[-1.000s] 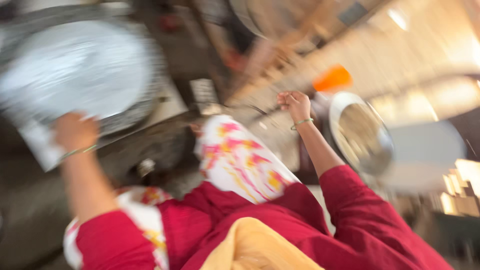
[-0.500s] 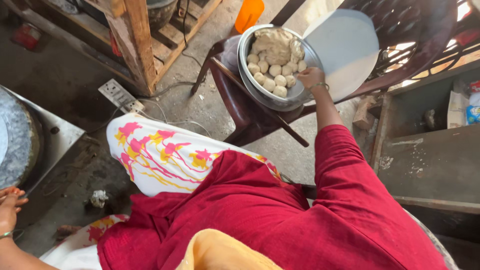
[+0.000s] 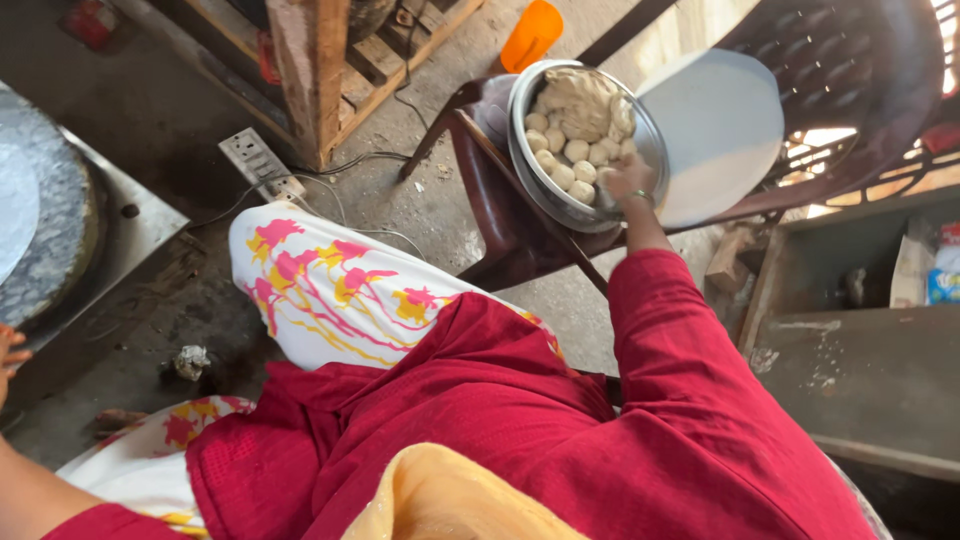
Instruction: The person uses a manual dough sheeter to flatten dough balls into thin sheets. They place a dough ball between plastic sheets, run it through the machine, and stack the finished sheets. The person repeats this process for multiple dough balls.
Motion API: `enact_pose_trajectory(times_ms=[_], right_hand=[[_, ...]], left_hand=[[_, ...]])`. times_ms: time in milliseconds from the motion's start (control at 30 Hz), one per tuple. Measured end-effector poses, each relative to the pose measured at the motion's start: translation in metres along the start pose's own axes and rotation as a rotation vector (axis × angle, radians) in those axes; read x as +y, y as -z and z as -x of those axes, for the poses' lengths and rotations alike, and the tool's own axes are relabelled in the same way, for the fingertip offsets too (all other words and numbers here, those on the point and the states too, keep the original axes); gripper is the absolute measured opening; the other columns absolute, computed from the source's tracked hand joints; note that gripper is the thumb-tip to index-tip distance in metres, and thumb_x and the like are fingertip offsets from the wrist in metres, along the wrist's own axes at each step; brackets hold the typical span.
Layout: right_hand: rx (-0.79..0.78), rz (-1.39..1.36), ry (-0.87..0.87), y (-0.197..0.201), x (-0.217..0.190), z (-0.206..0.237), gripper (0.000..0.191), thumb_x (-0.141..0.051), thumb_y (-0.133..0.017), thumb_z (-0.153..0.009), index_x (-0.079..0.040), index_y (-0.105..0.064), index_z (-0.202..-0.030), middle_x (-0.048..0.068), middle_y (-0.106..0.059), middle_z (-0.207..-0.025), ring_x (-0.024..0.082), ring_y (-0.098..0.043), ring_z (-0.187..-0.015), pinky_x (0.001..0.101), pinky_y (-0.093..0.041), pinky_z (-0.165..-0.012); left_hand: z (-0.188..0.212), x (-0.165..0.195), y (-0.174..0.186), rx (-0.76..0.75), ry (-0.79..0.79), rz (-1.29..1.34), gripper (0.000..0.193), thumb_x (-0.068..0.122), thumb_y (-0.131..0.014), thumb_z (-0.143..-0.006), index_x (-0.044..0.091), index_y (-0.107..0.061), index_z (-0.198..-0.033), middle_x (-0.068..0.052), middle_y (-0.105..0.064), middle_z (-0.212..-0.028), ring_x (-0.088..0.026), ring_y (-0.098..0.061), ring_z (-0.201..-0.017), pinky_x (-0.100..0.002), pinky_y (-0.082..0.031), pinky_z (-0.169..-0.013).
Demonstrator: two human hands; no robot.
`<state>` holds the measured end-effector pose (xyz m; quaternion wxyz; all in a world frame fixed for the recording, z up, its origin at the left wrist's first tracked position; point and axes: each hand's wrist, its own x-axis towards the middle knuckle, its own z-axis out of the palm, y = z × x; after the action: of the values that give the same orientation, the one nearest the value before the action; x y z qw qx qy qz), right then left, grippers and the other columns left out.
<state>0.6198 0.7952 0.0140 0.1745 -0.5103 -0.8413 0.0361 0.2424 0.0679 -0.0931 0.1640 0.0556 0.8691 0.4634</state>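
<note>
Several small pale dough balls (image 3: pixel 566 165) lie heaped with a larger lump of dough in a round steel bowl (image 3: pixel 530 160) that sits on the seat of a dark brown plastic chair (image 3: pixel 500 215), beside a round white plate (image 3: pixel 720 120) toward the chair's back. The right hand (image 3: pixel 630 180) reaches into the bowl at its near rim, fingers curled down among the balls, though whether they clasp one cannot be told. The left hand (image 3: pixel 8 350) shows only at the left edge, near the round flour-dusted griddle (image 3: pixel 50 230), its grip hidden.

a makeshift floor-level kitchen: griddle (image 3: pixel 40 240), bowl of dough balls (image 3: pixel 580 150)
</note>
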Motion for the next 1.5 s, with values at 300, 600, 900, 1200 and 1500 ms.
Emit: enact_pose_trajectory(times_ms=[300, 600, 900, 1200, 1500], right_hand=[[-0.286, -1.989, -0.670, 0.025, -0.018, -0.036, 0.057, -0.040, -0.066, -0.079, -0.003, -0.055, -0.121, 0.022, -0.056, -0.122, 0.034, -0.062, -0.096, 0.0475, -0.057, -0.081], [-1.382, -1.748, 0.116, -0.107, -0.342, 0.010, 0.028, -0.004, -0.068, -0.098, -0.002, -0.059, -0.124, 0.015, -0.066, -0.120, 0.028, -0.066, -0.111, 0.0385, -0.056, -0.097], [-1.010, -0.922, 0.821, -0.172, -0.693, 0.247, 0.036, -0.015, -0.077, -0.089, 0.003, -0.073, -0.119, 0.023, -0.074, -0.112, 0.030, -0.072, -0.097, 0.0385, -0.062, -0.085], [-0.443, -0.039, 1.599, -0.178, -0.805, 0.394, 0.115, -0.066, -0.065, -0.085, 0.014, -0.017, -0.152, 0.031, -0.009, -0.163, 0.047, -0.008, -0.152, 0.0553, -0.011, -0.123], [-0.408, 0.000, 1.663, -0.179, -0.816, 0.373, 0.088, -0.061, -0.045, -0.098, 0.004, -0.027, -0.154, 0.024, -0.022, -0.163, 0.041, -0.020, -0.151, 0.0579, -0.008, -0.125]], left_hand=[[-0.023, -0.022, 0.033, 0.103, -0.064, -0.025, 0.020, 0.020, -0.068, -0.108, 0.002, -0.074, -0.109, -0.007, -0.074, -0.096, -0.016, -0.070, -0.087, -0.032, -0.052, -0.078], [-0.041, -0.016, 0.057, 0.340, 0.104, -0.109, 0.031, 0.036, -0.073, -0.092, 0.007, -0.077, -0.105, -0.014, -0.077, -0.100, -0.032, -0.073, -0.093, -0.044, -0.056, -0.082], [-0.069, -0.028, 0.075, 0.483, 0.188, -0.136, 0.030, 0.034, -0.074, -0.088, 0.007, -0.076, -0.101, -0.020, -0.074, -0.095, -0.040, -0.070, -0.093, -0.050, -0.056, -0.080], [-0.077, -0.025, 0.085, 0.376, 0.192, -0.143, 0.048, 0.029, -0.069, -0.093, 0.003, -0.057, -0.132, -0.022, -0.072, -0.102, -0.042, -0.069, -0.096, -0.052, -0.055, -0.081], [-0.074, -0.018, 0.091, 0.457, 0.168, -0.099, 0.039, 0.029, -0.072, -0.090, -0.001, -0.062, -0.113, -0.023, -0.072, -0.100, -0.042, -0.069, -0.094, -0.052, -0.056, -0.078]])
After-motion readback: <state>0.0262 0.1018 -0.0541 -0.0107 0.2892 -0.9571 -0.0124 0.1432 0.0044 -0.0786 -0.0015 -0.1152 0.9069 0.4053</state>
